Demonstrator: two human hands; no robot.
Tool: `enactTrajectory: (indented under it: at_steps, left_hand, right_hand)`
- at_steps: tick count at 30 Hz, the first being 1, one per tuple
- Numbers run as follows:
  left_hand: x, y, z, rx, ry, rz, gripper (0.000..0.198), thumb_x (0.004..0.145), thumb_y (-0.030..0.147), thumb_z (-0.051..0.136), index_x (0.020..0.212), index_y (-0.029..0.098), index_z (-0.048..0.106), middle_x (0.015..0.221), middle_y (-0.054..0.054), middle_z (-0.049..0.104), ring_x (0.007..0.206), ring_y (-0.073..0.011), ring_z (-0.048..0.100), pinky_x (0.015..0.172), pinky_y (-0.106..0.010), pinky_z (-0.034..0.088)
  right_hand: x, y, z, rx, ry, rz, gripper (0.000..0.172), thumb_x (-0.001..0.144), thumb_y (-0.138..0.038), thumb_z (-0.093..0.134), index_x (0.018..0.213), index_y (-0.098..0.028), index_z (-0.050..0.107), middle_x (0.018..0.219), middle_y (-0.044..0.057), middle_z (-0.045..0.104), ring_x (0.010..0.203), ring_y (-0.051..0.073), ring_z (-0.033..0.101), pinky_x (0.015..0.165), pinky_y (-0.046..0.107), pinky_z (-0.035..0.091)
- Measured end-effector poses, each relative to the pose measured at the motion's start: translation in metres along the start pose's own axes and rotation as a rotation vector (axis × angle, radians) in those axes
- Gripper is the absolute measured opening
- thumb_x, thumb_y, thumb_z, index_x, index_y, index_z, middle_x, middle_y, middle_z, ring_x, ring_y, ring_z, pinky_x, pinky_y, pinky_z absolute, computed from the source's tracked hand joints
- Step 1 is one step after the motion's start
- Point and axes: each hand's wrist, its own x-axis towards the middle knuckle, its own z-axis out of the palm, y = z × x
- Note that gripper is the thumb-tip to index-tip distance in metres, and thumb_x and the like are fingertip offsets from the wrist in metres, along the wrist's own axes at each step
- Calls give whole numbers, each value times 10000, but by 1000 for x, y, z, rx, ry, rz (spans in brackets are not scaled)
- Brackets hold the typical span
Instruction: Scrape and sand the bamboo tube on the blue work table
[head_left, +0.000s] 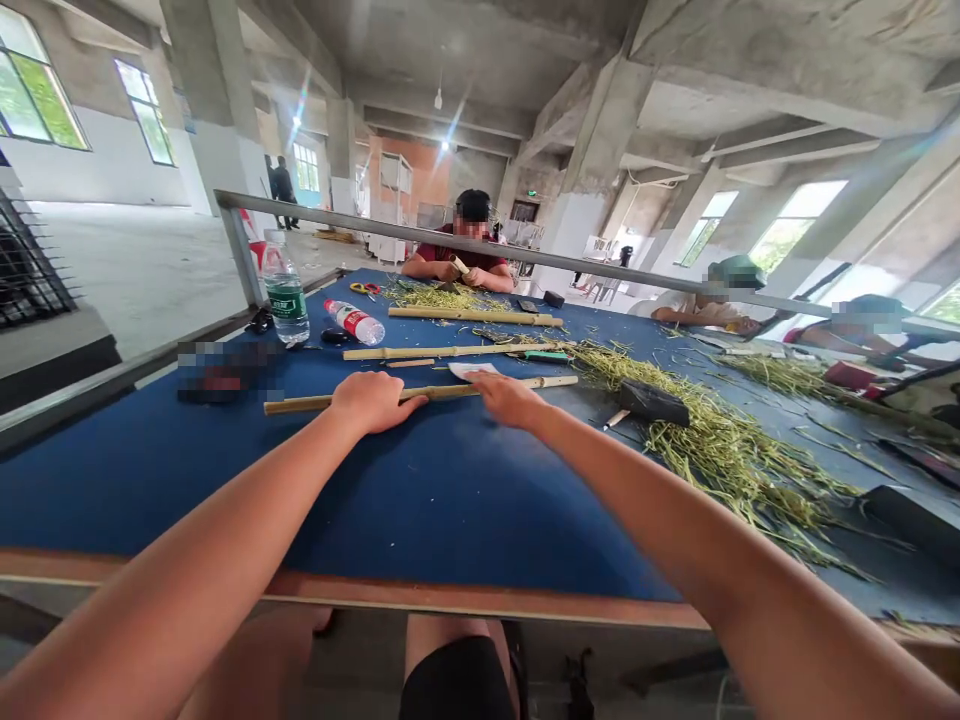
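While both hands' [371, 400] [506, 400] fingers grip it, the bamboo pole [450, 392] lies crosswise (pointing right).

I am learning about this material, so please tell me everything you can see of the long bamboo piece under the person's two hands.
The bamboo cane is a long, thin, straight length, yellowish green to tan, with a dry natural look and a few slightly raised nodes. It lies flat and runs across the blue table top, rising slightly toward its pale far end. The left hand and right hand rest over it, well apart. A white paper scrap lies just behind it.
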Motion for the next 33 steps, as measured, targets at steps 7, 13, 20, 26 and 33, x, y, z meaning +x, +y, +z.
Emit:
enactTrajectory:
  at_steps: [7,13,20,26,33]
  left_hand:
    - [-4,-2,3,3,61,9,863,878,846,214,1137,180,699,994,-199,776,946,-388,720,786,-418,483]
    - [-9,0,0,47,111,16,726,948,733,204,1031,230,721,993,-163,782,948,-372,723,786,-415,474]
    - [-10,-7,-7,85,52,1,859,803,920,229,794,209,711,870,-173,764,842,-353,722,708,-389,464]
    - [-13,-31,-5,60,38,-115,867,728,975,255,737,228,693,871,-176,757,826,-371,707,662,-390,437]
    - [-13,-32,-5,18,39,-112,830,729,963,294,699,233,686,810,-155,747,791,-352,701,672,-377,428]
  right_hand:
    - [-19,39,5,-88,129,298,487,1069,-260,311,1458,-119,568,1531,137,531,1499,255,380,1257,441,239]
    - [-17,26,5,-4,116,32,500,1069,-312,302,1493,-203,542,1546,55,527,1487,213,399,1250,399,274]
    - [-28,74,-12,-147,126,466,477,1070,-226,286,1356,-77,637,1446,179,605,1430,257,477,1205,406,309]
    - [-19,32,4,-54,126,90,492,1077,-308,299,1470,-171,560,1536,91,536,1473,210,421,1239,362,266]
    - [-26,62,-15,-191,42,375,458,1039,-174,323,1346,-104,656,1397,169,644,1379,288,524,1176,414,343]
